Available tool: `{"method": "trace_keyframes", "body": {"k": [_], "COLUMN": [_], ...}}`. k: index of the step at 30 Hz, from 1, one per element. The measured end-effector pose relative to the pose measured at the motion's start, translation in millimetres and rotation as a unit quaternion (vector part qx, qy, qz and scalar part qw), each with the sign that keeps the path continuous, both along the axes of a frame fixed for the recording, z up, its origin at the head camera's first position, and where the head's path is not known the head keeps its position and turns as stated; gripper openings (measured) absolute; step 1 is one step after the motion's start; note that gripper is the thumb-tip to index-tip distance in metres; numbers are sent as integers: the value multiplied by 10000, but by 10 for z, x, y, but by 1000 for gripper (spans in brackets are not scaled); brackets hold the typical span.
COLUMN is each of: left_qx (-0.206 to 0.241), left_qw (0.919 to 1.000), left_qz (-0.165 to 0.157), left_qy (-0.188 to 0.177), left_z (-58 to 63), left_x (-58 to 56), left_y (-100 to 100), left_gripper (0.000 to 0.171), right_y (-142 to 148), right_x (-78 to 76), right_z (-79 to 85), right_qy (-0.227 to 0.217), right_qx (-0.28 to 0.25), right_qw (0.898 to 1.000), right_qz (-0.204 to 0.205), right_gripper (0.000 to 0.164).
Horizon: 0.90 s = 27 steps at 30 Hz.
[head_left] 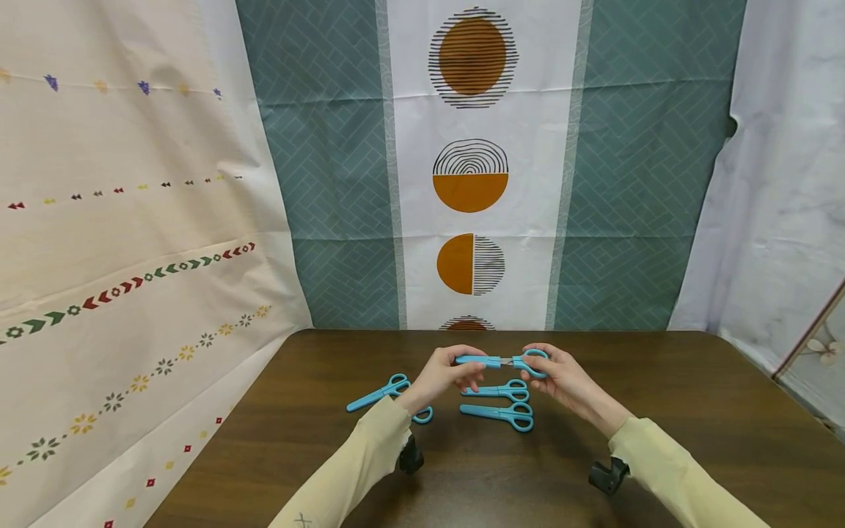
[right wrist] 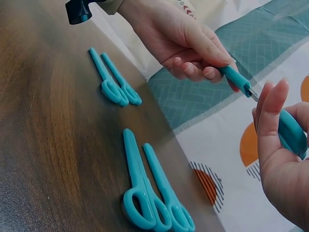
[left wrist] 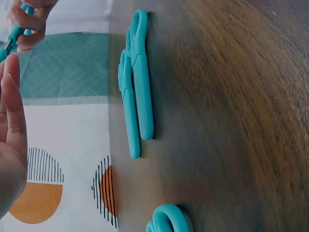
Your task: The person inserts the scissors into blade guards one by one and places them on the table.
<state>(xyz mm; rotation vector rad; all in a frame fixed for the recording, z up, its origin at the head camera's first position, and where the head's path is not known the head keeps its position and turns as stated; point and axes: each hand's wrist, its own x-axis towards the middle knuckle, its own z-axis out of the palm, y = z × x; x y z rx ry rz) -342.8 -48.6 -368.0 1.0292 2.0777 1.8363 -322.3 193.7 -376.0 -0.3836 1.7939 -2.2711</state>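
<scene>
Above the table, my left hand [head_left: 444, 372] pinches a light blue blade cover [head_left: 487, 361] between thumb and fingers. My right hand [head_left: 566, 378] grips the blue-handled scissors [head_left: 518, 361] by their finger loops. A short stretch of metal blade [right wrist: 254, 95] shows between cover and handles; the rest of it sits inside the cover. In the right wrist view, the left hand [right wrist: 186, 41] holds the cover from the far end, and the right hand [right wrist: 282, 159] partly hides the loops. The left wrist view catches only part of the left hand [left wrist: 12, 125].
Below the hands lie two covered scissors [head_left: 485, 413] side by side on the brown wooden table [head_left: 488, 484]. Another covered pair [head_left: 371, 400] lies to the left, beside one partly hidden by the left arm [head_left: 422, 419]. A patterned curtain [head_left: 343, 220] hangs behind the table.
</scene>
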Motion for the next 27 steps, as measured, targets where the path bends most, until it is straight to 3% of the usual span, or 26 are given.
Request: {"method": "trace_keyframes", "body": {"k": [15,27], "left_qx": [77,89], "left_qw": [9999,9995], "left_qz": [82,-244], "left_qy": [67,192], "left_z": [-30,-29], "left_x": [15,48], "left_y": [12,13], "left_gripper": [21,22], "right_y": [-14,-52], "right_x": [12,36], "right_z": [5,8], "right_qy": [-7,111], "right_qx": [31,-52], "right_qw": [10000,9998], "right_qz": [37,150], "right_gripper": [28,27]}}
